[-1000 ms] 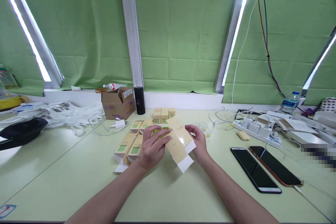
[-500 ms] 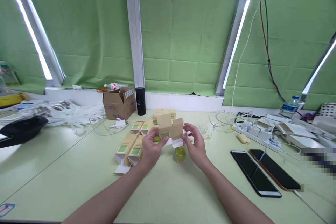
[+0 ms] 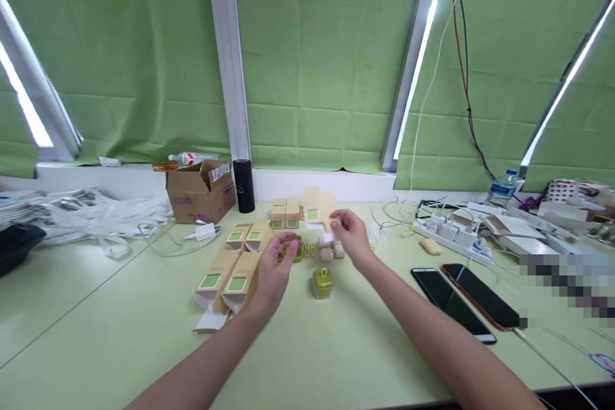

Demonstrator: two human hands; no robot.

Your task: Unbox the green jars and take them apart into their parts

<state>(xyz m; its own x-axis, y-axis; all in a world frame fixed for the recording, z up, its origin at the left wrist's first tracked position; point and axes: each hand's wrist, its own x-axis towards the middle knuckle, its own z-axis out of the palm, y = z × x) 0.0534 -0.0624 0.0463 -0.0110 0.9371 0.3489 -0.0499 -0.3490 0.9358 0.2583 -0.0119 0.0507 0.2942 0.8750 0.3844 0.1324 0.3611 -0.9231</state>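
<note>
An unfolded tan paper box (image 3: pixel 314 210) with a green label and white flaps is pinched in my right hand (image 3: pixel 353 240), toward the back of the table. My left hand (image 3: pixel 275 269) has let the box go; its thumb and fingers are apart, close to green lids (image 3: pixel 298 248). Between my forearms stands a small clear jar (image 3: pixel 323 283) with a green lid and a loop on top. Pale round pieces (image 3: pixel 332 251) and small yellowish pieces (image 3: pixel 309 249) lie behind it.
Several tan boxes (image 3: pixel 243 275) with green labels lie left of my left hand, some with flaps open. Two more (image 3: pixel 285 213) stand at the back. Farther off are a cardboard carton (image 3: pixel 199 195) and a black cylinder (image 3: pixel 244 186). Phones (image 3: pixel 451 301) and a power strip (image 3: pixel 446 240) lie right.
Both hands held the paper box before; now only the right does, farther back. My left hand has come off it and opened near the green lids. The view has shifted right.
</note>
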